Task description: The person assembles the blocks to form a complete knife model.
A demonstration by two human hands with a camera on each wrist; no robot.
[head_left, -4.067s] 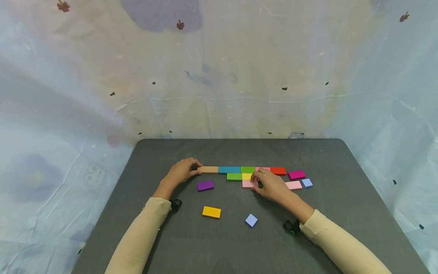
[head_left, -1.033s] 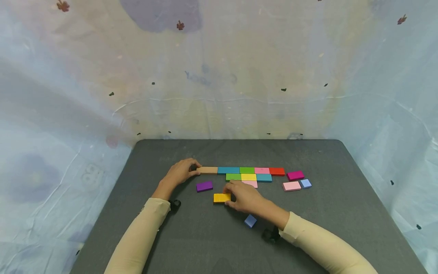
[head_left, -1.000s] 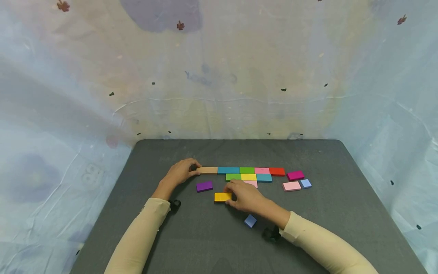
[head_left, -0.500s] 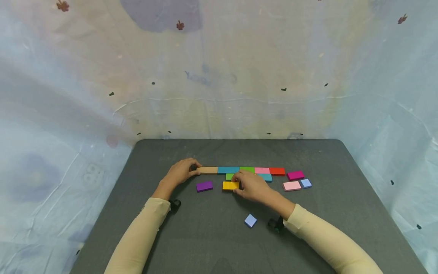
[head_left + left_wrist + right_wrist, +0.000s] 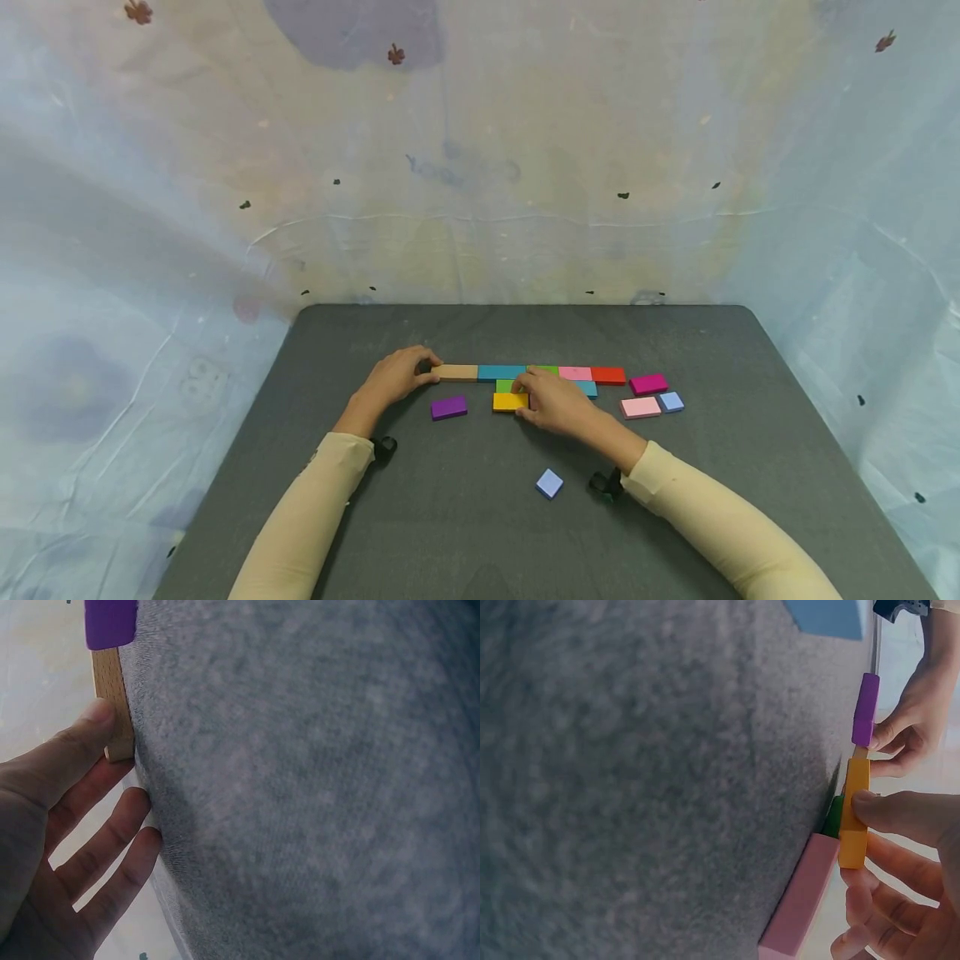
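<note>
In the head view my left hand (image 5: 397,375) pinches the left end of a plain wooden block (image 5: 456,372), which begins a back row of teal (image 5: 501,372), green, pink (image 5: 575,373) and red (image 5: 608,375) blocks. Thumb and index finger lie on either side of that block (image 5: 112,682) in the left wrist view. My right hand (image 5: 558,404) pinches a yellow-orange block (image 5: 508,402) by its right end, in front of a green block (image 5: 505,386) in the second row. That row's teal block (image 5: 585,388) shows at the right; its yellow block is hidden. A pink block (image 5: 799,900) adjoins the yellow-orange one.
A purple block (image 5: 448,407) lies left of the yellow-orange one. Toward the front is a light-blue square block (image 5: 549,483). Right of the rows lie magenta (image 5: 648,384), pink (image 5: 640,407) and light-blue (image 5: 671,402) blocks. All rest on a dark grey table (image 5: 420,533).
My right hand took hold of the yellow-orange block from nearer the front and moved it back and right, up to the rows. The left hand has kept its place on the wooden block.
</note>
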